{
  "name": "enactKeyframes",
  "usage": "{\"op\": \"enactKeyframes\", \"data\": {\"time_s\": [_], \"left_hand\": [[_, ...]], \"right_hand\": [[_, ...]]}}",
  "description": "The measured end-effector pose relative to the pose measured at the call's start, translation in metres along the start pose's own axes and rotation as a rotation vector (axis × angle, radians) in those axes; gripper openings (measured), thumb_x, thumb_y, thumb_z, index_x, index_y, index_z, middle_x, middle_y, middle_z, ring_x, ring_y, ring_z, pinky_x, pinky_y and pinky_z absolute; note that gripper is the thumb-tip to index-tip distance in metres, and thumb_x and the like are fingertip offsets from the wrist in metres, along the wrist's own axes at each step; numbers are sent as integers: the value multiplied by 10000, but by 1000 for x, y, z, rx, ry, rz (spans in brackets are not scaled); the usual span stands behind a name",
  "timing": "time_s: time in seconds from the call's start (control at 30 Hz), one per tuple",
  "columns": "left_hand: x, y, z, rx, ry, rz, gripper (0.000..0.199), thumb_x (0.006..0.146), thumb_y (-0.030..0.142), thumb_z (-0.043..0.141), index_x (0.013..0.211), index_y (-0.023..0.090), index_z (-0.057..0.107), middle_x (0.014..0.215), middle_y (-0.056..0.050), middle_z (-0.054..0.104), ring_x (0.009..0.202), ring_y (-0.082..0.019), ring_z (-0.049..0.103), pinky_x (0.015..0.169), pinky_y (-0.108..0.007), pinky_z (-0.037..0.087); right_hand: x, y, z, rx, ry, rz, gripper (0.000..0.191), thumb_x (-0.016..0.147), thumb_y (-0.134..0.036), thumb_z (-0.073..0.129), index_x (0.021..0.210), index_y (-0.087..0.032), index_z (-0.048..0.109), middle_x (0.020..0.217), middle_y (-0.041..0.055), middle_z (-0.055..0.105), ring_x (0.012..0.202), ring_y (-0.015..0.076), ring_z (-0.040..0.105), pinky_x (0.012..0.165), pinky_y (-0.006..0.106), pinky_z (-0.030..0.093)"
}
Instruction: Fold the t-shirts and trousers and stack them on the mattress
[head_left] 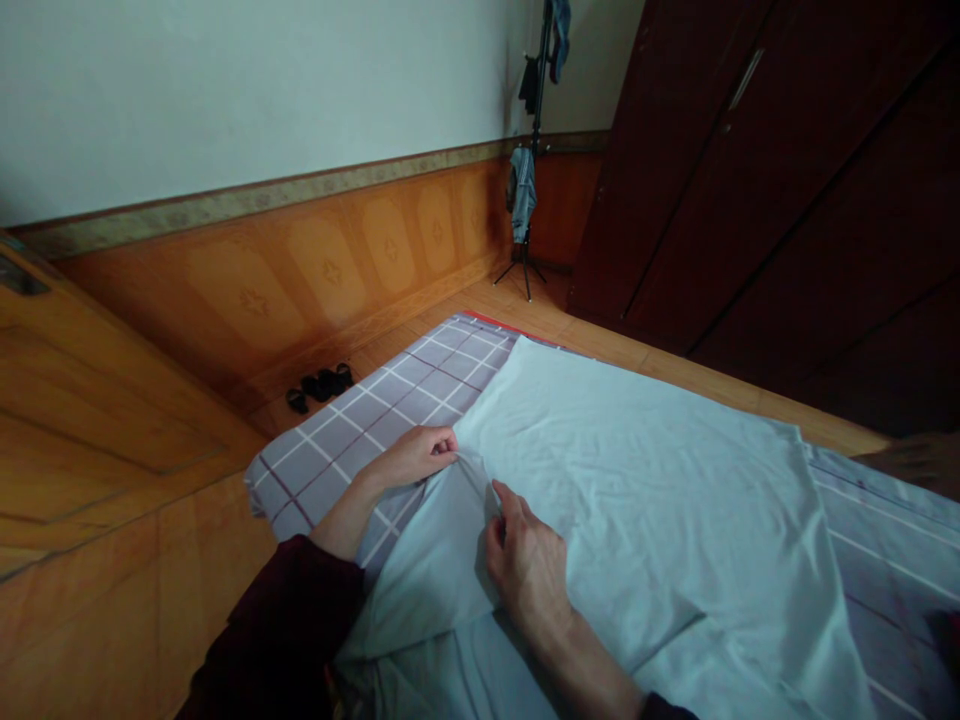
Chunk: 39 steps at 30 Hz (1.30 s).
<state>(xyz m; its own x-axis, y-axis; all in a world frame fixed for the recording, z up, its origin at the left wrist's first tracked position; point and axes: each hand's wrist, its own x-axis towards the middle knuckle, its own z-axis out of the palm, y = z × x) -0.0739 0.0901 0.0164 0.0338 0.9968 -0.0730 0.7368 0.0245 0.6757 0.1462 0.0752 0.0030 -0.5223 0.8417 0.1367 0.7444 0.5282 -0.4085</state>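
Observation:
A large pale blue-green cloth lies spread over a bed with a grey checked cover. My left hand pinches the cloth's left edge between thumb and fingers, raising it slightly. To its right and nearer to me, my right hand rests at the cloth with curled fingers and the index finger reaching forward. Its fingertips appear closed on a fold, though the grip is partly hidden. Between the two hands the cloth is drawn into a small ridge. Its near part is folded and rumpled beneath my forearms.
Black sandals are on the floor left of the bed. A coat stand with clothes is in the far corner. Dark red wardrobe doors line the right, a wooden door the left. At the right edge is a dim hand-like shape.

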Motion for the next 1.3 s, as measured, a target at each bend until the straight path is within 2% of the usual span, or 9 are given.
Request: {"op": "enactKeyframes", "data": {"time_s": [0.33,0.43,0.53,0.63,0.8,1.0,1.07,1.17,1.3], "left_hand": [[6,-7,3,104,43,-12,187,762,365,659,781,180,638,696,16,607,648,-135,549,596,-228,376],[1,4,-3,170,111,-10,168,766,344,664,825,189,633,789,-4,615,731,-155,561,669,-247,389],[-21,23,-13,225,170,17,122,799,302,627,852,193,618,855,-12,609,786,-161,569,718,-253,385],[-58,41,-15,249,28,20,83,815,280,604,825,197,604,809,9,614,740,-146,572,677,-239,368],[-124,51,2,342,-327,60,44,770,229,624,781,208,587,776,26,593,704,-135,549,613,-233,330],[-152,46,7,389,-376,-28,78,786,193,579,710,203,566,740,28,590,677,-130,537,594,-237,323],[-148,47,7,406,-346,-29,61,815,205,561,759,205,585,777,13,606,711,-144,555,621,-243,351],[-132,52,9,431,-190,-6,99,880,245,514,888,201,603,883,-26,615,817,-173,576,715,-269,412],[-102,53,21,446,1,128,203,916,312,500,1061,199,586,1157,-86,580,1096,-222,526,945,-349,411]], "right_hand": [[-1,2,-2,-125,55,-68,394,790,-80,482,1157,-180,585,845,35,676,639,168,645,548,254,402],[0,2,-3,-180,53,-69,346,809,-84,479,1123,-172,596,815,37,664,641,174,639,548,261,390],[1,2,-3,-200,48,-65,307,821,-101,485,1096,-173,601,818,39,658,658,176,639,538,262,374],[2,3,-2,-193,60,-75,308,815,-107,487,1093,-180,597,825,33,655,648,166,632,515,260,348],[1,5,1,-160,68,-82,311,796,-108,491,1080,-178,598,822,31,651,642,151,619,514,254,335],[-2,2,0,-147,49,-106,301,782,-101,492,1045,-186,610,802,28,642,651,148,615,535,253,336],[-2,1,-1,-154,32,-106,284,783,-99,492,1022,-189,615,799,26,637,657,153,614,536,259,331],[-3,0,-3,-161,18,-120,240,789,-101,494,973,-188,620,796,25,626,655,153,600,538,266,319],[-4,-2,-6,-188,10,-134,173,799,-98,497,878,-187,623,766,30,606,671,169,582,561,276,326]]}}
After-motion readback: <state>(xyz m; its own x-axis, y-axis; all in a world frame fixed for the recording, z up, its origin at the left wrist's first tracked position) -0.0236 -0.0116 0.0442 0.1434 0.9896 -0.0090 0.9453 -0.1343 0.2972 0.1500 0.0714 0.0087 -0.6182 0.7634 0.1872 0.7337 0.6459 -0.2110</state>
